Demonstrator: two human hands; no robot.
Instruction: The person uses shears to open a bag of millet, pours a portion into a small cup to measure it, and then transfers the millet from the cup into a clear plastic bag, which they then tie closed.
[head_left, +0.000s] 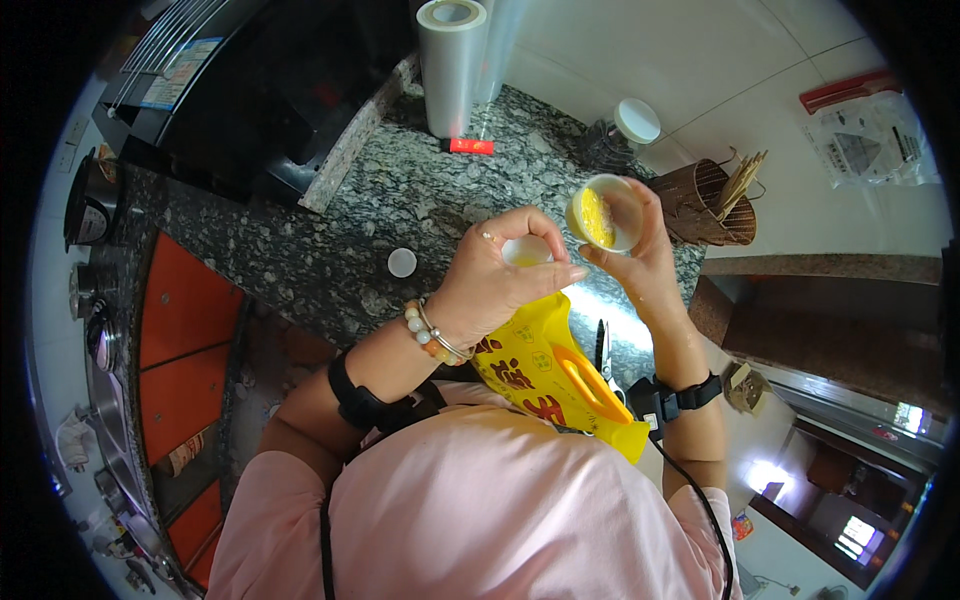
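My left hand (487, 281) grips a small translucent cup (525, 247) by its rim, with something yellowish inside it. To the right, my right hand (641, 251) holds a larger pale cup (628, 236), tilted so its inside shows yellow grains (596, 217). The cups are close together but apart. Below them, against the pink shirt, stands a yellow printed plastic bag (525, 360) with an orange handle (592, 386); my left hand partly hides its top. Scissors (606, 352) lie beside the bag on the granite counter (360, 247).
A small white cap (402, 262) lies left of my hands. Farther back are a plastic film roll (450, 75), a red-and-black lighter-like object (471, 146) and a white-lidded jar (634, 124). A woven basket (694, 202) with wooden sticks stands right. Orange cabinets (184, 300) are left.
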